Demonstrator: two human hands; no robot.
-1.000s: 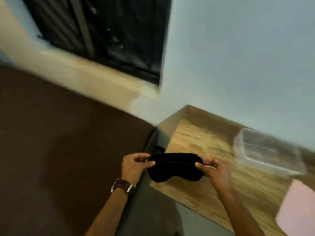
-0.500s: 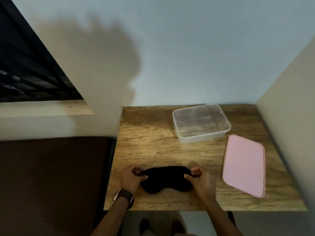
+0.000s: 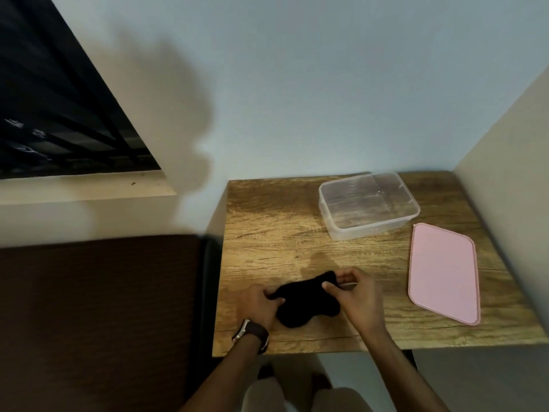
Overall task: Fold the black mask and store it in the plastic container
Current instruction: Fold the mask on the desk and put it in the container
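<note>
Bench point(image 3: 267, 233) of grained wood fills the corner in front of you, pushed against a pale blue wall point(image 3: 297, 84) at the back and a cream wall point(image 3: 511, 138) on your right. On your left sits a dark brown surface point(image 3: 98, 307), level with the bench, and above it a cream sill point(image 3: 83, 188) under a dark barred window point(image 3: 53, 114). Your head throws a soft shadow on the blue wall.

Your black mask point(image 3: 300, 304) lies on the near part of the bench, between your hands. Your left hand point(image 3: 258, 307), with a watch point(image 3: 251, 334) on its wrist, has its grip closed on the mask's left end. Your right hand point(image 3: 353, 295) pinches the right end between thumb and fingers, and that end is raised and drawn in above the rest of the cloth.

The plastic container point(image 3: 368, 203) stands open at the far right of the bench, close to the back wall and well apart from the mask. Its pink lid point(image 3: 442, 272) lies flat just beside it, nearer to you along the right edge. Below the bench edge you can see your knees in light trousers point(image 3: 303, 396).
</note>
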